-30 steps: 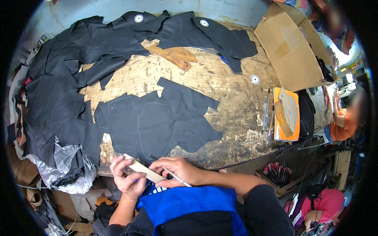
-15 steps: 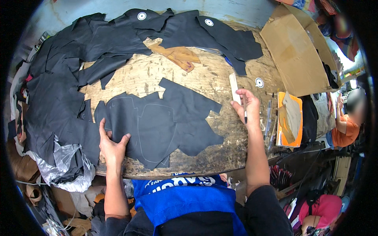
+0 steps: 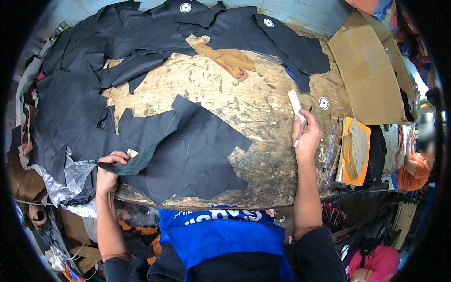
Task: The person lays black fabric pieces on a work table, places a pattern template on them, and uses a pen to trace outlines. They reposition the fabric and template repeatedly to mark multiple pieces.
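My left hand [image 3: 110, 171] grips the near left edge of a black leather piece [image 3: 202, 143], lifting and folding that edge over so the underside shows. Pale outlines are drawn on this leather, which otherwise lies on the worn wooden table [image 3: 270, 155]. To the right, my right hand [image 3: 307, 134] holds a pen [image 3: 300, 131] between its fingers, tip pointing down toward me. A pale, narrow strip-like block [image 3: 294, 101] sticks out beyond the thumb of the same hand; it appears held there too.
More black leather [image 3: 70, 103] covers the table's left and far sides. Tan pattern pieces [image 3: 230, 61] lie at the back. On the right are pens [image 3: 331, 145], an orange-edged pad [image 3: 346, 176] with templates, and a cardboard box [image 3: 371, 70]. A person in orange [image 3: 413, 171] is beyond.
My left hand has gone from resting on the leather to gripping and folding up its left edge, pulling it leftward. In my right hand the pen has tilted.
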`<state>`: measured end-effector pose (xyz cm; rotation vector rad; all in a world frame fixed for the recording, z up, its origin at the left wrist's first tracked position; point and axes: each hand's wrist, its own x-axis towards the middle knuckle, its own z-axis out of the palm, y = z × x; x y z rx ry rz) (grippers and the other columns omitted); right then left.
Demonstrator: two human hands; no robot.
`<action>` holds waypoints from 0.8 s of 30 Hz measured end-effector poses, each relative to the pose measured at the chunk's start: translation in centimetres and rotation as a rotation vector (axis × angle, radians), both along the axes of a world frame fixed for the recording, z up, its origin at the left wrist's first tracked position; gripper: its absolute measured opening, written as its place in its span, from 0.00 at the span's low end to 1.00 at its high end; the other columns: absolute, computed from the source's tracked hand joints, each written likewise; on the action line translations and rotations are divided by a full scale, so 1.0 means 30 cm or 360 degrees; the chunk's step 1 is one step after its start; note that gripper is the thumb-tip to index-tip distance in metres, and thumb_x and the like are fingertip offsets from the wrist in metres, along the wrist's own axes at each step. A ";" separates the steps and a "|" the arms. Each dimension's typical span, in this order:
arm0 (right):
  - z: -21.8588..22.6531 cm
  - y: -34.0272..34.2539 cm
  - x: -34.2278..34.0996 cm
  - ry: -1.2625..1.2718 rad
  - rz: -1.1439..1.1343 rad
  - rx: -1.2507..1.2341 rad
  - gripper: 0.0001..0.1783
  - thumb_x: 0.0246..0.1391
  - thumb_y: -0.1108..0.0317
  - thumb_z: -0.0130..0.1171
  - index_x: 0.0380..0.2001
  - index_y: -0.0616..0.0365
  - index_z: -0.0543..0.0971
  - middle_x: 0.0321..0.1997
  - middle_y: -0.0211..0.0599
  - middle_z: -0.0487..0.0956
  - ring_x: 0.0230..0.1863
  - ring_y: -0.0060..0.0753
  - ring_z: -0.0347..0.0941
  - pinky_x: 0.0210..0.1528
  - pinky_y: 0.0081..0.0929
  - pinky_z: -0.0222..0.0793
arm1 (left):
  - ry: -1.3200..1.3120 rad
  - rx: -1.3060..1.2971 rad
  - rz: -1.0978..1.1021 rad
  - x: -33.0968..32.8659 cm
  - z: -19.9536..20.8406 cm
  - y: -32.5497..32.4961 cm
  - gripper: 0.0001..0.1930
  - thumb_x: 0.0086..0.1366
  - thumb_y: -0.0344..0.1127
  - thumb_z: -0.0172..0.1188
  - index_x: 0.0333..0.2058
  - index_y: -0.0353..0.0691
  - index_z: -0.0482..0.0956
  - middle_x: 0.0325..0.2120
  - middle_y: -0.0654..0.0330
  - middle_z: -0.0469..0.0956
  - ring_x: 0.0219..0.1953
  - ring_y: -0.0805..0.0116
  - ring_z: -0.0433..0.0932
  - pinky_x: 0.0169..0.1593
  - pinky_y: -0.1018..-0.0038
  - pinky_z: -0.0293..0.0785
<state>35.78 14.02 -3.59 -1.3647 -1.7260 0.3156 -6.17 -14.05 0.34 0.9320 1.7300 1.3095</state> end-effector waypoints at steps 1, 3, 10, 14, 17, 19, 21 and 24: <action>0.004 -0.002 -0.001 -0.0033 -0.0012 0.0032 0.10 0.47 0.74 0.60 0.36 0.62 0.78 0.32 0.46 0.80 0.32 0.41 0.78 0.37 0.31 0.71 | -0.0162 -0.0011 0.0055 -0.013 -0.005 0.004 0.07 0.44 0.17 0.62 0.22 0.36 0.76 0.34 0.54 0.79 0.37 0.65 0.76 0.45 0.72 0.70; 0.013 -0.006 0.001 -0.0070 -0.0044 0.0050 0.12 0.46 0.73 0.61 0.37 0.61 0.78 0.34 0.47 0.80 0.34 0.45 0.78 0.38 0.33 0.71 | -0.0190 -0.0025 0.0046 -0.030 -0.006 0.009 0.07 0.45 0.17 0.62 0.22 0.36 0.77 0.33 0.54 0.79 0.37 0.66 0.77 0.46 0.73 0.71; 0.031 -0.005 0.006 -0.0320 -0.0221 0.0022 0.14 0.46 0.69 0.62 0.38 0.60 0.77 0.37 0.46 0.79 0.36 0.49 0.76 0.41 0.37 0.71 | -0.0225 -0.0191 0.0299 0.007 0.036 0.043 0.08 0.44 0.14 0.56 0.23 0.34 0.75 0.42 0.49 0.78 0.42 0.65 0.76 0.49 0.73 0.69; 0.039 -0.002 0.014 -0.0589 -0.0260 0.0074 0.14 0.47 0.65 0.62 0.38 0.57 0.78 0.38 0.44 0.80 0.37 0.48 0.75 0.43 0.37 0.69 | -0.0136 -0.0109 0.0305 0.012 0.032 0.113 0.08 0.45 0.14 0.56 0.22 0.34 0.74 0.44 0.49 0.77 0.45 0.65 0.75 0.49 0.73 0.68; 0.040 -0.004 0.014 -0.0653 -0.0285 0.0104 0.14 0.46 0.65 0.63 0.38 0.55 0.79 0.38 0.42 0.80 0.38 0.47 0.74 0.43 0.36 0.69 | -0.0085 -0.0052 0.0323 0.014 0.008 0.184 0.07 0.46 0.14 0.56 0.22 0.33 0.75 0.42 0.50 0.78 0.47 0.64 0.74 0.52 0.72 0.66; 0.039 -0.007 0.011 -0.0638 -0.0295 0.0119 0.14 0.46 0.64 0.63 0.37 0.55 0.80 0.38 0.41 0.80 0.37 0.46 0.73 0.43 0.36 0.69 | 0.0044 0.0005 0.0264 0.012 -0.008 0.239 0.07 0.46 0.14 0.56 0.22 0.33 0.75 0.41 0.51 0.78 0.46 0.64 0.74 0.53 0.72 0.65; 0.040 -0.009 0.009 -0.0667 -0.0322 0.0091 0.14 0.45 0.64 0.63 0.37 0.55 0.80 0.38 0.41 0.80 0.37 0.45 0.72 0.43 0.35 0.68 | 0.0338 0.0008 0.0223 0.006 -0.023 0.296 0.07 0.46 0.17 0.57 0.26 0.31 0.78 0.35 0.56 0.79 0.40 0.70 0.75 0.47 0.77 0.67; 0.047 -0.013 0.006 -0.0693 -0.0376 0.0059 0.14 0.45 0.64 0.64 0.38 0.54 0.80 0.38 0.40 0.80 0.38 0.44 0.71 0.43 0.35 0.68 | 0.0206 -0.0039 0.0241 -0.016 -0.037 0.358 0.08 0.48 0.22 0.58 0.30 0.29 0.80 0.23 0.67 0.77 0.21 0.80 0.70 0.27 0.82 0.66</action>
